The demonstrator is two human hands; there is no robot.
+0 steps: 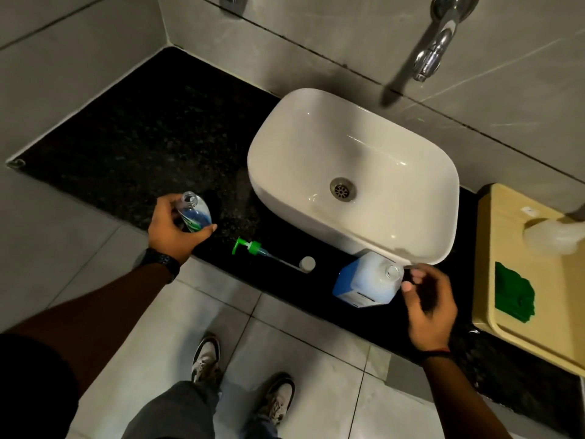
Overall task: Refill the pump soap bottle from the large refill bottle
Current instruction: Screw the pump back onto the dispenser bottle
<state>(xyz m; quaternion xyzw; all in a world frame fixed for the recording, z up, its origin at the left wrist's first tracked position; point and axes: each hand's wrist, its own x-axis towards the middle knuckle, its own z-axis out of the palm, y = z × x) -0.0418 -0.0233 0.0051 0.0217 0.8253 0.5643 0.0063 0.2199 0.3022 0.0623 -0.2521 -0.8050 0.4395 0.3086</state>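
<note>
My left hand (172,231) grips the clear pump soap bottle (194,213) at the counter's front left edge; its neck is uncapped and a little blue liquid sits in the bottom. The green pump head with its long tube (253,248) lies flat on the black counter, and a round white cap (307,263) rests at the tube's end. The large refill bottle (368,285), blue-labelled and uncapped, stands by the basin's front edge. My right hand (427,305) hovers just right of its neck, fingers curled and apart, holding nothing.
A white basin (278,144) sits on the black granite counter (142,131), with a chrome tap (437,42) on the tiled wall behind. A beige tray (493,321) holding a green cloth (514,296) stands at the right. My shoes are on the tiled floor below.
</note>
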